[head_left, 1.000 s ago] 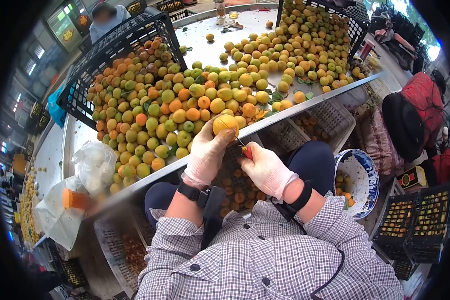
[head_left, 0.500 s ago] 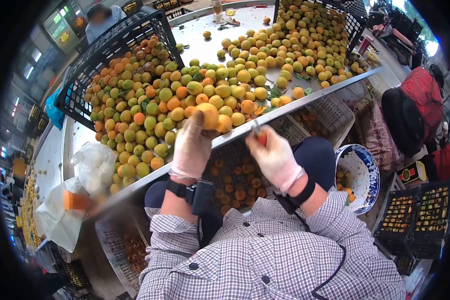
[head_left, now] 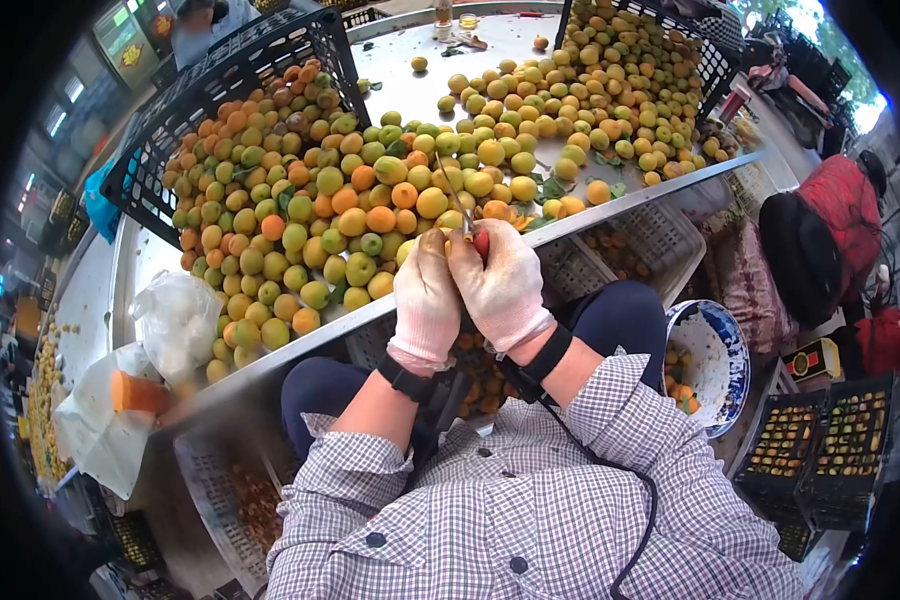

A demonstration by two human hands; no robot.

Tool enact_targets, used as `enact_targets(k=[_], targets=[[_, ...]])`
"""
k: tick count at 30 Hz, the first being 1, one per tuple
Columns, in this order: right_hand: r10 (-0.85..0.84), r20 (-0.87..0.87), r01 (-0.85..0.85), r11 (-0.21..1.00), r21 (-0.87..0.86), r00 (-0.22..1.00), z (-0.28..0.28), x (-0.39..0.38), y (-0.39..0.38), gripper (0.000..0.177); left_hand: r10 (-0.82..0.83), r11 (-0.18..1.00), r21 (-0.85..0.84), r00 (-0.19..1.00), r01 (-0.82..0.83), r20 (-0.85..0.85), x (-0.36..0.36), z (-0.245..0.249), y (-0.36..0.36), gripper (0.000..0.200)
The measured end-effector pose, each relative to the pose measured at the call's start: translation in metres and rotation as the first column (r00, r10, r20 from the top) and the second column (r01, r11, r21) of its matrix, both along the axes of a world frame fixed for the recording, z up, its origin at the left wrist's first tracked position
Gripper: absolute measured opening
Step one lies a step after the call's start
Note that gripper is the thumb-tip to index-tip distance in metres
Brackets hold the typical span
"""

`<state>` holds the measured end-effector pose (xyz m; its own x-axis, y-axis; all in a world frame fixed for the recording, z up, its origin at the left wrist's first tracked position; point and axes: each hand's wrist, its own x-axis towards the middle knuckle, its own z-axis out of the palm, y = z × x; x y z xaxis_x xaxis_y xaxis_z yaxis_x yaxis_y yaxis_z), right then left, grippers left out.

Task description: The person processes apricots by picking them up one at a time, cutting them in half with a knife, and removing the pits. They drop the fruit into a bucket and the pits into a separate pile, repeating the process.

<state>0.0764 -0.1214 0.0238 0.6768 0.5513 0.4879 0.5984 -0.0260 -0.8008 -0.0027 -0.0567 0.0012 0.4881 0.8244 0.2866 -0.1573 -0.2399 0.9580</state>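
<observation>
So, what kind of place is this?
Probably a fruit-sorting workplace: a metal table heaped with small round orange-and-green fruits, black plastic crates, and the white-gloved right hand holding a red-handled knife.

The hands (head_left: 465, 295) hide most of the knife (head_left: 481, 243) and anything else held

Single head-worn view, wide-angle with dark rounded corners, looking forward and steeply down over the wearer's chest. Left hand (head_left: 425, 300) and right hand (head_left: 500, 290) sit close at centre; the counter (head_left: 400, 100) extends ahead towards the top edge.

Left hand (head_left: 425, 300) touches right hand (head_left: 502, 290) — which clasps a knife (head_left: 481, 243).
</observation>
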Motion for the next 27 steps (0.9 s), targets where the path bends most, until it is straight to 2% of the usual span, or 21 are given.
enact_targets(k=[2, 4, 5, 6, 7, 8, 9, 10, 12, 14, 15, 16, 18, 20, 21, 22, 23, 24, 25, 26, 27], targets=[[0.007, 0.055, -0.008, 1.000, 0.004, 0.998, -0.001, 0.002, 0.000, 0.018, 0.011, 0.999, -0.042, 1.000, -0.011, -0.003, 0.004, -0.003, 0.002, 0.044], [0.015, 0.110, -0.016, 1.000, 0.003, 0.994, -0.003, 0.006, -0.002, 0.016, -0.081, 0.984, -0.154, 0.996, 0.084, 0.030, 0.004, -0.003, 0.003, 0.045], [0.046, 0.200, -0.045, 0.999, -0.009, 0.979, -0.003, 0.009, -0.003, 0.016, -0.104, 0.985, -0.135, 0.994, 0.108, 0.030, 0.003, -0.007, 0.005, 0.032], [0.079, 0.286, -0.075, 0.997, -0.024, 0.955, -0.002, 0.010, -0.005, 0.016, -0.101, 0.984, -0.144, 0.994, 0.104, 0.031, 0.001, -0.016, 0.007, 0.032], [0.109, 0.348, -0.116, 0.993, 0.000, 0.931, 0.001, 0.012, -0.008, 0.015, -0.036, 0.977, 0.203, 0.993, 0.058, -0.114, -0.001, -0.028, 0.009, 0.026], [0.114, 0.347, -0.119, 0.993, -0.007, 0.931, 0.004, 0.014, -0.010, 0.015, 0.074, 0.847, 0.529, 0.971, 0.060, -0.228, -0.003, -0.031, 0.008, 0.026], [0.161, 0.392, -0.166, 0.986, -0.021, 0.906, 0.006, 0.017, -0.012, 0.016, -0.104, 0.949, 0.254, 0.947, 0.186, -0.304, -0.003, -0.034, 0.009, 0.037], [0.203, 0.435, -0.210, 0.977, -0.033, 0.878, 0.007, 0.020, -0.013, 0.016, -0.106, 0.949, 0.251, 0.946, 0.188, -0.307, -0.004, -0.035, 0.009, 0.037], [0.221, 0.427, -0.234, 0.972, -0.022, 0.877, 0.001, 0.026, -0.011, 0.012, -0.059, 0.885, 0.426, 0.952, 0.188, -0.299, -0.006, -0.036, 0.012, 0.038], [0.221, -0.073, -0.225, 0.973, -0.059, 0.973, -0.006, 0.031, -0.010, 0.015, -0.041, 0.838, 0.511, 0.956, 0.191, -0.290, -0.007, -0.033, 0.014, 0.039], [0.187, -0.241, -0.181, 0.982, 0.047, 0.952, -0.010, 0.031, -0.005, 0.022, -0.039, 0.839, 0.493, 0.929, 0.231, -0.369, -0.009, -0.030, 0.016, 0.052], [0.186, -0.241, -0.180, 0.983, 0.048, 0.952, -0.013, 0.032, -0.007, 0.022, -0.037, 0.840, 0.470, 0.895, 0.269, -0.445, -0.010, -0.029, 0.016, 0.068], [0.204, -0.367, -0.213, 0.977, 0.015, 0.907, -0.012, 0.028, -0.014, 0.028, 0.016, 0.812, 0.527, 0.894, 0.250, -0.449, -0.012, -0.032, 0.015, 0.061], [0.238, -0.279, -0.251, 0.968, -0.012, 0.930, -0.010, 0.028, -0.018, 0.031, 0.068, 0.777, 0.583, 0.890, 0.237, -0.452, -0.011, -0.039, 0.019, 0.054], [0.274, -0.184, -0.287, 0.957, -0.048, 0.944, -0.009, 0.028, -0.022, 0.036, -0.113, 0.913, 0.316, 0.903, 0.259, -0.413, -0.008, -0.044, 0.024, 0.046], [0.271, -0.188, -0.285, 0.957, -0.047, 0.944, -0.007, 0.028, -0.026, 0.036, -0.272, 0.956, 0.018, 0.908, 0.292, -0.319, -0.006, -0.049, 0.027, 0.041], [0.261, -0.007, -0.259, 0.954, -0.153, 0.965, -0.002, 0.026, -0.030, 0.044, -0.274, 0.955, 0.015, 0.906, 0.295, -0.322, -0.008, -0.052, 0.027, 0.041], [0.260, 0.177, -0.212, 0.945, -0.250, 0.949, 0.000, 0.026, -0.033, 0.054, -0.256, 0.945, 0.119, 0.917, 0.304, -0.305, -0.010, -0.054, 0.027, 0.042], [0.274, 0.265, -0.224, 0.953, -0.204, 0.924, -0.005, 0.027, -0.032, 0.058, -0.240, 0.925, 0.224, 0.928, 0.308, -0.285, -0.011, -0.057, 0.028, 0.044], [0.270, 0.264, -0.221, 0.954, -0.203, 0.926, -0.004, 0.027, -0.034, 0.058, -0.243, 0.923, 0.224, 0.927, 0.312, -0.286, -0.008, -0.049, 0.024, 0.044], [0.279, 0.330, -0.231, 0.957, -0.176, 0.902, -0.003, 0.026, -0.036, 0.058, -0.325, 0.875, -0.360, 0.944, 0.324, 0.061, -0.004, -0.034, 0.017, 0.042]])
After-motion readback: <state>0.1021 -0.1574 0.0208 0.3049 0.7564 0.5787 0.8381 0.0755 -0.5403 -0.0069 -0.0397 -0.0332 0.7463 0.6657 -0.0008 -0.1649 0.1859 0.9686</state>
